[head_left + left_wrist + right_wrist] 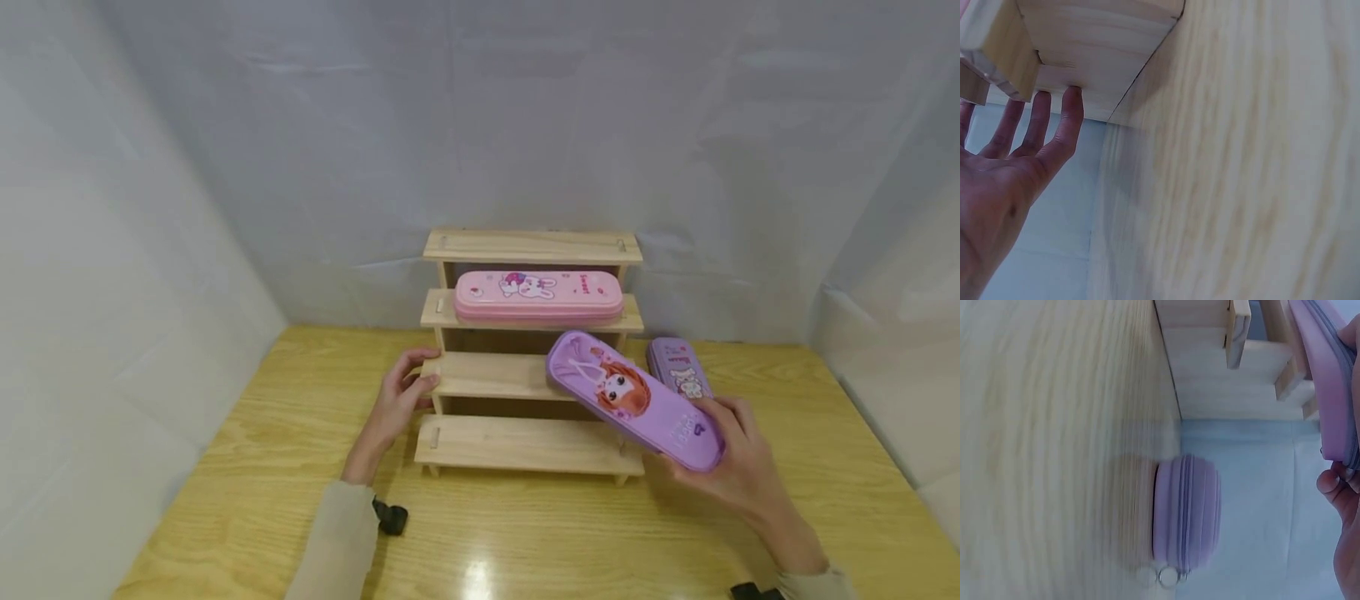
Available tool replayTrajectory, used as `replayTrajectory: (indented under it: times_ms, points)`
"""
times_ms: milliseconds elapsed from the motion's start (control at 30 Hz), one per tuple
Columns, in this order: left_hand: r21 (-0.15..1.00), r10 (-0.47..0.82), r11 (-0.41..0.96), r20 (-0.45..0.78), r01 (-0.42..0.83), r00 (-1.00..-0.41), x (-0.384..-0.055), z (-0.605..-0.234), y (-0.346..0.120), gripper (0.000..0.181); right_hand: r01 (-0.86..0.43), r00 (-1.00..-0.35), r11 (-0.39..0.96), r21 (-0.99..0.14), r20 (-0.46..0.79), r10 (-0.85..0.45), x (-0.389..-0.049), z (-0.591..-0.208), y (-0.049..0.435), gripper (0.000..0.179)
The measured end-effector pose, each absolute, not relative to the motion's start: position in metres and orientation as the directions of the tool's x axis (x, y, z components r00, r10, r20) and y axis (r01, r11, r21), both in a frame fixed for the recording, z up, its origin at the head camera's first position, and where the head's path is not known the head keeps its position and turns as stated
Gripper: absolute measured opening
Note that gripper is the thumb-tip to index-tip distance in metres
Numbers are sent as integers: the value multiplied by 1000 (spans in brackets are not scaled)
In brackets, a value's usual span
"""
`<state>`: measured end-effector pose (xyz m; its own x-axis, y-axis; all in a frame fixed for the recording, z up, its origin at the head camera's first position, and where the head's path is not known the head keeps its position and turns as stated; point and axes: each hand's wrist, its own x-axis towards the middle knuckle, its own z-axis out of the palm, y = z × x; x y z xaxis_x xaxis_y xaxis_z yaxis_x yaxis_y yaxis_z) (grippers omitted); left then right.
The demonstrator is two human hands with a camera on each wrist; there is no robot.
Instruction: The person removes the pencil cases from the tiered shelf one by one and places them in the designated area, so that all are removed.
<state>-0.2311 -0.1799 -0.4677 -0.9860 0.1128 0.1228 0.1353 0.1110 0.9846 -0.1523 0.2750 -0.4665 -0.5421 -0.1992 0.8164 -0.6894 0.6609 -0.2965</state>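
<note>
A tiered wooden shelf [525, 442] stands on the table, and my left hand [400, 396] holds the left end of one of its lower boards. In the left wrist view, several fingertips [1072, 94] touch the shelf's side panel, below the board ends. My right hand [738, 458] grips the near end of a purple pencil case [667, 412] printed with a red-haired girl. The case is tilted, its far end over the right part of that same board. A pink pencil case [540, 298] with a rabbit print lies on the board below the top one.
Another purple pencil case [678, 367] lies on the wooden table [247, 467] to the shelf's right, partly behind the held one. Its zip and a metal ring [1169, 577] show in the right wrist view. Pale cloth walls [337, 167] enclose the back and sides.
</note>
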Motion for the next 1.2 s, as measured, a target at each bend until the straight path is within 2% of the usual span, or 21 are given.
replayTrajectory:
  times_ms: [367,600,833,1000,1200]
  points:
    - [984,114,98,134,146,-984,-230,-468,-180,37,-654,-495,704,-278,861,-120,-141,-468,299,98]
    - [984,98,104,133,143,-986,-230,-468,-180,36,-633,-491,716,-296,868,-76,-131,-467,309,99]
    - [983,104,97,143,153,-984,-232,-469,-180,36,-636,-416,717,-284,910,-9,-125,-467,313,96]
    - [983,108,97,146,156,-983,-232,-469,-180,36,-599,-394,741,-304,917,58,-121,-469,319,96]
    - [984,103,99,140,150,-985,-232,-470,-180,36,-552,-421,766,-329,903,84,-114,-462,329,97]
